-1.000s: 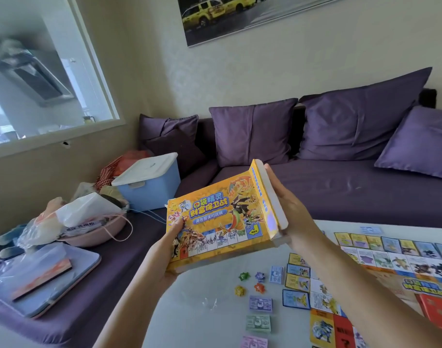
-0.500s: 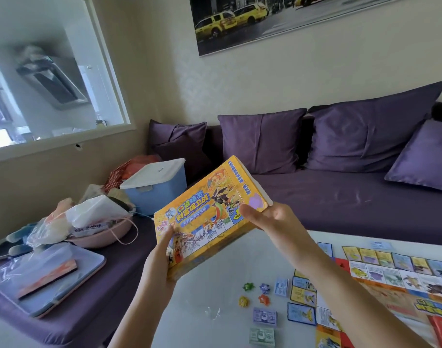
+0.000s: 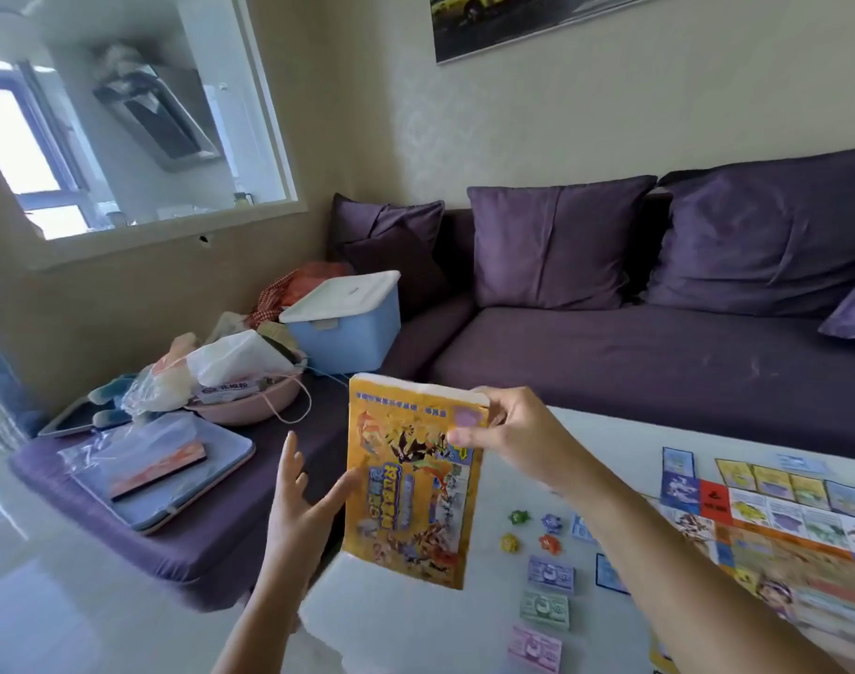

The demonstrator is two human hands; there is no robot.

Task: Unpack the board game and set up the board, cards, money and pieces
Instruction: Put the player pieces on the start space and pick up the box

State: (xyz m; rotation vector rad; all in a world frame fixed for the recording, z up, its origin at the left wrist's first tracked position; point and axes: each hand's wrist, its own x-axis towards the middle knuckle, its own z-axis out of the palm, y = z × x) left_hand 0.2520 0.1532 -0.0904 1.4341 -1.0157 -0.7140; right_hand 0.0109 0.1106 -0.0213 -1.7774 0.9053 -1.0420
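Head view: game box [image 3: 406,503] now upright, left hand [image 3: 299,522] off.

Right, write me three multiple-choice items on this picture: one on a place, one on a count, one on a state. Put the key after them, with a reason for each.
1. Where do the small playing pieces lie?
A) on the sofa
B) on the white table, left of the board
C) inside the blue tub

2. How many playing pieces are there?
A) two
B) six
C) four

3. How is the yellow game box held?
A) the right hand grips its top corner, the left hand is open beside it
B) both hands grip it
C) it lies flat on the table

Key:
1 B: they sit on the tabletop between box and board.
2 C: one green, one blue, one yellow and one orange show.
3 A: the right fingers curl on the corner and the left fingers are spread.
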